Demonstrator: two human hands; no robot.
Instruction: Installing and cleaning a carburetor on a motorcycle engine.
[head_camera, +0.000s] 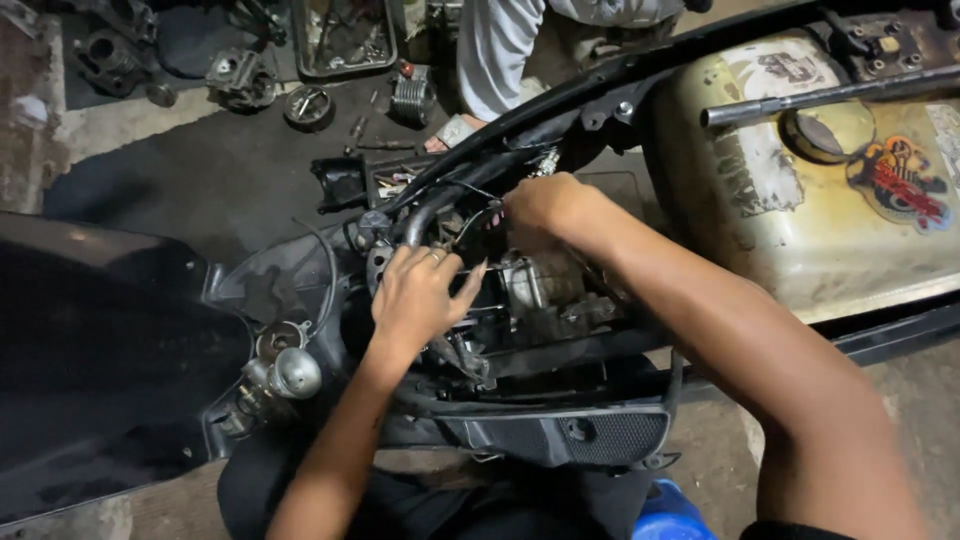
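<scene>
Both hands reach into a stripped motorbike: the left hand (415, 295) spreads its fingers over black hoses (440, 200), the right hand (540, 210) curls around wiring, grip hidden; a worn fuel tank (800, 200) crowds the right.

We see the engine (545, 290) between the seat (90, 340) at left and the fuel tank (800, 190) at right.

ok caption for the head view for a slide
Both bare hands, left hand and right hand, reach into the exposed engine bay of a stripped motorcycle beside a worn cream fuel tank.
</scene>
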